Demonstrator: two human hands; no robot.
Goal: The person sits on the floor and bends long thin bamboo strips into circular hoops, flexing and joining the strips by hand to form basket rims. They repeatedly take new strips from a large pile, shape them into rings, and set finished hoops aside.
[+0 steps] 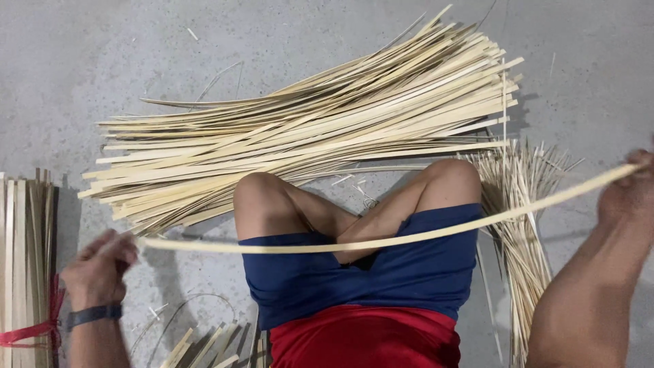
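A long pale bamboo strip (381,240) stretches across my lap, bowed slightly downward. My left hand (99,268) grips its left end; a dark watch sits on that wrist. My right hand (630,194) holds the strip's right end, higher up at the frame's edge. Beyond my crossed knees lies a large pile of similar flat bamboo strips (306,129) on the grey concrete floor.
A bundle of strips tied with red ribbon (24,272) lies at the left edge. Thinner splints (521,225) fan out to the right of my knee. A few short strips (204,344) and thin curled shavings lie near my left hip.
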